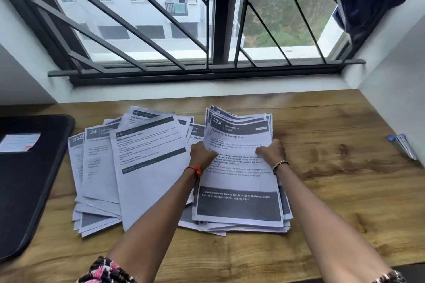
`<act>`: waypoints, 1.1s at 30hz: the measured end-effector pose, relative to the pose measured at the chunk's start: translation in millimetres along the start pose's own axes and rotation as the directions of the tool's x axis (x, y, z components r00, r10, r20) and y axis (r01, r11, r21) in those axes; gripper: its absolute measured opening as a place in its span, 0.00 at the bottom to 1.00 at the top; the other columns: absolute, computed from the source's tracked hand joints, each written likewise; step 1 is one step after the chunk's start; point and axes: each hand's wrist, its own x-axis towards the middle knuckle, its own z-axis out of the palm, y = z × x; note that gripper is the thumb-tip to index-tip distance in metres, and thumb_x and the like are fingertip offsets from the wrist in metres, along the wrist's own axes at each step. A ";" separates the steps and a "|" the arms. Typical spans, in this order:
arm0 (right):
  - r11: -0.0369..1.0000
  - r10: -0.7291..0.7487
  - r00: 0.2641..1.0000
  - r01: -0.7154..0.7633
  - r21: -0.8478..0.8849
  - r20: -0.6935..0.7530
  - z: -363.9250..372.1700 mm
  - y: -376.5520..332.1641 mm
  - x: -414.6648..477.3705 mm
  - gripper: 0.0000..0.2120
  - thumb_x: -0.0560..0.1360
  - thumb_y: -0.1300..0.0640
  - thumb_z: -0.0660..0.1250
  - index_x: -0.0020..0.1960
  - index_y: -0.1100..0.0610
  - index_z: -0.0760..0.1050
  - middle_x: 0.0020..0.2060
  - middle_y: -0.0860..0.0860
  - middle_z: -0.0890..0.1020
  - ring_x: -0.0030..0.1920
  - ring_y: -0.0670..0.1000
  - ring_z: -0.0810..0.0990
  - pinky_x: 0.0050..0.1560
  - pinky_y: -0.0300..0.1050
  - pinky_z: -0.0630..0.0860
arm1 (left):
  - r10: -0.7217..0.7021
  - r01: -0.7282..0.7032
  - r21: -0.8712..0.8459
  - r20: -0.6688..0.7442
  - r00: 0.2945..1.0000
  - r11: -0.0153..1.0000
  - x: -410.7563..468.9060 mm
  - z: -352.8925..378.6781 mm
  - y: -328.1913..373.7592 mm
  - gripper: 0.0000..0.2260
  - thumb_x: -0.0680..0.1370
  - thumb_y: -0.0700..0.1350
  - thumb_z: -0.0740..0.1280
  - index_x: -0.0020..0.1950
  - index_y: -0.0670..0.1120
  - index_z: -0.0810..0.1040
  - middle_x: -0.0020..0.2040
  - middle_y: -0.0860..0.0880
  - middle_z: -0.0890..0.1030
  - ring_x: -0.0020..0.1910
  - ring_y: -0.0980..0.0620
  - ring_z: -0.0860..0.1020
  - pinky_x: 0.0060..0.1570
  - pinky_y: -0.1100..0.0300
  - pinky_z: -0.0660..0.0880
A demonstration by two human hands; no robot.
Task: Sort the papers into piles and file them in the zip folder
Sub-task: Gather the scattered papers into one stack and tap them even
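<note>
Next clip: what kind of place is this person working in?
Likely a home workspace in an upper-floor flat: a wooden desk pushed against a barred window facing an apartment block, with printed papers and a black zip folder on it.

Right stack (239, 202): white printed sheets with dark header and footer bands, roughly squared, far edges wavy and stepped. Top sheet is headed "2930 Living Room". Left hand (202, 154) and right hand (271, 150) grip its two side edges.

Loose sheets (142, 167): same print, fanned and overlapping, lying flat just left of the stack, with some tucked under it.

Zip folder (34, 190): black, lying flat at far left, beside the loose sheets, with a pale label card on its face.
</note>
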 end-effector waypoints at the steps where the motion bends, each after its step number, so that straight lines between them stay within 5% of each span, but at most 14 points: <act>1: 0.999 -0.006 1.000 0.006 0.038 0.003 -0.2 -0.7 1.7 0.17 0.65 0.63 0.69 0.52 0.65 0.71 0.45 0.56 0.77 0.46 0.55 0.76 0.45 0.45 0.72 | 0.009 -0.009 -0.004 -0.003 1.000 1.000 0.6 0.4 0.8 0.17 0.60 0.44 0.64 0.46 0.38 0.77 0.49 0.38 0.79 0.49 0.40 0.77 0.46 0.52 0.76; 5: 0.979 -0.066 0.997 0.072 0.188 -0.041 0.3 -6.9 6.9 0.13 0.59 0.62 0.66 0.42 0.65 0.72 0.36 0.55 0.76 0.37 0.52 0.74 0.36 0.45 0.71 | 0.049 -0.050 -0.039 -0.007 0.999 0.998 0.6 -2.3 8.5 0.15 0.71 0.33 0.63 0.57 0.38 0.74 0.54 0.42 0.77 0.52 0.43 0.77 0.50 0.54 0.75; 9: 0.936 -0.157 0.973 0.201 0.289 -0.169 -11.2 -38.6 2.3 0.06 0.63 0.69 0.65 0.40 0.66 0.73 0.33 0.54 0.75 0.34 0.50 0.72 0.33 0.42 0.68 | 0.152 -0.158 -0.158 -0.047 0.987 0.975 6.4 -14.4 30.8 0.13 0.72 0.36 0.64 0.56 0.38 0.73 0.53 0.41 0.80 0.51 0.42 0.79 0.49 0.49 0.78; 12: 0.883 -0.236 0.913 0.344 0.319 -0.332 -26.5 -71.8 -8.0 0.09 0.64 0.68 0.66 0.44 0.63 0.75 0.36 0.53 0.78 0.35 0.51 0.74 0.33 0.39 0.68 | 0.202 -0.220 -0.236 -0.099 0.974 0.946 11.5 -25.6 61.1 0.10 0.76 0.34 0.63 0.56 0.41 0.70 0.52 0.44 0.78 0.50 0.46 0.78 0.42 0.59 0.78; 15: 0.784 -0.284 0.825 0.493 0.377 -0.489 -43.2 -103.0 -25.2 0.10 0.65 0.69 0.66 0.46 0.61 0.75 0.38 0.52 0.79 0.35 0.49 0.76 0.28 0.32 0.70 | 0.321 -0.350 -0.316 -0.142 0.937 0.882 12.0 -37.1 89.7 0.08 0.77 0.35 0.62 0.55 0.43 0.69 0.53 0.43 0.77 0.52 0.44 0.79 0.47 0.51 0.80; 21: 0.544 -0.338 0.689 0.699 0.464 -0.641 -55.4 -120.7 -44.3 0.10 0.69 0.70 0.68 0.49 0.64 0.72 0.42 0.55 0.78 0.39 0.49 0.77 0.36 0.27 0.72 | 0.537 -0.595 -0.343 -0.258 0.804 0.727 2.2 -45.6 110.1 0.12 0.77 0.36 0.64 0.57 0.43 0.66 0.53 0.40 0.76 0.52 0.43 0.78 0.47 0.50 0.80; 23: 0.558 -0.362 0.696 0.695 0.453 -0.621 -49.6 -107.8 -46.8 0.11 0.70 0.70 0.68 0.51 0.67 0.72 0.43 0.53 0.78 0.39 0.45 0.77 0.38 0.26 0.73 | 0.518 -0.589 -0.340 -0.281 0.808 0.733 -1.9 -40.7 98.1 0.15 0.75 0.41 0.67 0.57 0.43 0.66 0.52 0.43 0.76 0.50 0.45 0.79 0.44 0.53 0.81; 26: 0.641 -0.385 0.732 0.651 0.408 -0.562 -35.6 -80.4 -43.2 0.08 0.71 0.66 0.70 0.47 0.64 0.72 0.39 0.54 0.79 0.35 0.47 0.77 0.38 0.38 0.77 | 0.418 -0.498 -0.356 -0.281 0.864 0.791 -5.7 -30.1 74.2 0.18 0.73 0.43 0.71 0.56 0.42 0.66 0.50 0.45 0.77 0.50 0.43 0.79 0.44 0.50 0.81; 29: 0.692 -0.404 0.777 0.604 0.395 -0.482 -27.6 -69.5 -43.7 0.08 0.72 0.64 0.69 0.42 0.58 0.70 0.34 0.50 0.76 0.31 0.44 0.72 0.28 0.28 0.67 | 0.357 -0.444 -0.374 -0.280 0.891 0.814 -2.9 -27.2 63.0 0.17 0.73 0.43 0.71 0.56 0.41 0.66 0.52 0.42 0.77 0.51 0.42 0.79 0.46 0.47 0.81; 33: 0.699 -0.378 0.777 0.596 0.396 -0.502 -27.0 -76.8 -43.5 0.18 0.73 0.67 0.65 0.33 0.51 0.63 0.28 0.46 0.69 0.29 0.44 0.65 0.25 0.30 0.61 | 0.320 -0.432 -0.386 -0.321 0.891 0.815 1.5 -29.6 65.6 0.13 0.76 0.40 0.68 0.55 0.40 0.66 0.52 0.41 0.77 0.51 0.41 0.79 0.48 0.43 0.79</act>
